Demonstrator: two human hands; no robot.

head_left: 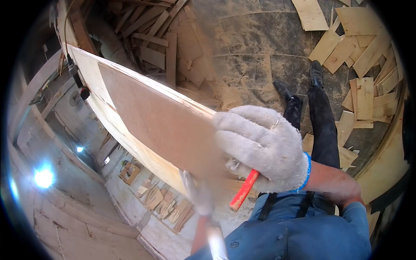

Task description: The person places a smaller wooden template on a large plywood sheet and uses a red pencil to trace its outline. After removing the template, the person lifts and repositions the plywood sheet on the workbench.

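Observation:
A brown rectangular board lies on a pale plywood sheet, its near end blurred. My right hand, in a whitish knitted glove with a blue cuff, is closed at that end, its curled fingers over the board's far edge. From beneath this hand sticks out a flat red carpenter's pencil, pinched in its grip. My left hand, gloved too and smeared by motion, rests at the sheet's near edge with its fingers stretched out along the board. What lies under my right palm is hidden.
A black corded power tool hangs by the sheet's far left corner. Wood offcuts pile up beyond the sheet. More plywood pieces cover the floor at right, near my shoes. Small scraps lie at lower left.

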